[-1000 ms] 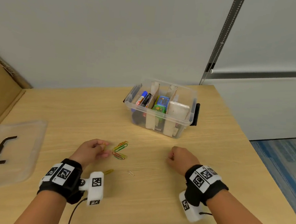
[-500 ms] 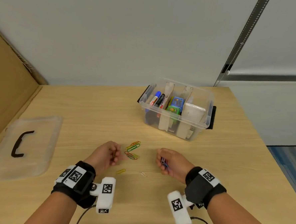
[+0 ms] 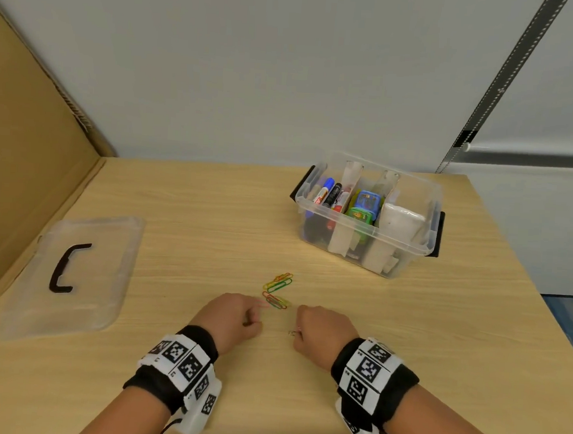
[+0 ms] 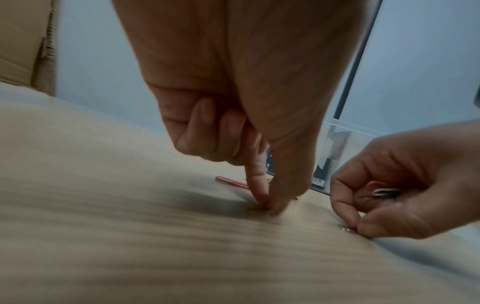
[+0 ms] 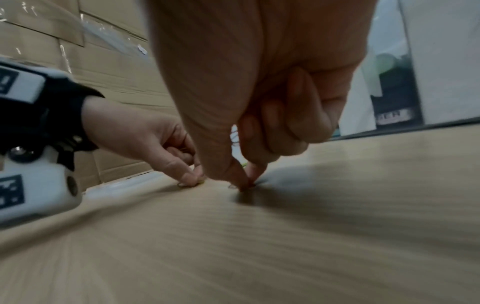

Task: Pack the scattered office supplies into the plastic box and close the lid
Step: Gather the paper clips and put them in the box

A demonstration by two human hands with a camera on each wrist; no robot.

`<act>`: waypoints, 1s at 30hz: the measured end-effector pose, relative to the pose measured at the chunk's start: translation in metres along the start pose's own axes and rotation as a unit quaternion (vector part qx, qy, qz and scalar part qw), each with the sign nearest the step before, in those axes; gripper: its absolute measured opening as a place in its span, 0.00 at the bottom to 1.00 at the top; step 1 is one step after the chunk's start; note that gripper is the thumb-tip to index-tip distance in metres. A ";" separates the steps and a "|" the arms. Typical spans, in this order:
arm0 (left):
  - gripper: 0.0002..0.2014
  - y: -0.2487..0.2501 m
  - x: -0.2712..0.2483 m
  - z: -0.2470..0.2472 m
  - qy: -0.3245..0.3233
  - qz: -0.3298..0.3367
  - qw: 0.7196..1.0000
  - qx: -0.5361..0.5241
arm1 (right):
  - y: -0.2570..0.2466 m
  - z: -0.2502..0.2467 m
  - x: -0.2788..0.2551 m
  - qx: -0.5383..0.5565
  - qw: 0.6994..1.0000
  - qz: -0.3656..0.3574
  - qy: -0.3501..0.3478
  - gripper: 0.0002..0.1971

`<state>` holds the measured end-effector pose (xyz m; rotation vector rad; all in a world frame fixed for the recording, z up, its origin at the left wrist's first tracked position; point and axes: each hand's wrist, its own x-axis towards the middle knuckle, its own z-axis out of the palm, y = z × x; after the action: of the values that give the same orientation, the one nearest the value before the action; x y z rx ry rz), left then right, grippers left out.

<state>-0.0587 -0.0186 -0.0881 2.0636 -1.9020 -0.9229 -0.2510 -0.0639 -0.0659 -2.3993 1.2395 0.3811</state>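
Two hands pinching wire paperclips.

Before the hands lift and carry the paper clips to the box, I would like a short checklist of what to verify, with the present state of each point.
1. Left hand pinches a clip: ok, thumb and finger close on a yellow paper clip on the table.
2. Right hand pinches a clip: ok, fingertips meet on a silver paper clip.
3. Right hand already holds clips in the palm: ok, metal shows there in the left wrist view.
4. Box open: ok.
5. Lid out of the way: ok, flat at far left.
6. All clips gathered: not ok, the coloured paper clips lie loose.
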 end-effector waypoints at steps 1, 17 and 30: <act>0.05 -0.001 0.001 0.001 -0.002 0.007 1.000 0.008 | -0.001 0.000 0.001 0.003 1.000 0.005 -0.010 0.13; 0.11 -0.001 0.006 -0.020 0.029 -0.096 0.711 -0.696 | 0.013 -0.008 0.021 0.780 0.624 0.027 -0.045 0.12; 0.03 -0.001 0.019 -0.017 0.007 0.048 0.998 -0.032 | -0.019 -0.008 0.046 0.058 0.996 -0.009 0.061 0.16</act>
<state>-0.0484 -0.0408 -0.0811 1.9191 -1.9209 -0.9309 -0.2092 -0.0905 -0.0736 -2.3625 1.2563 0.1541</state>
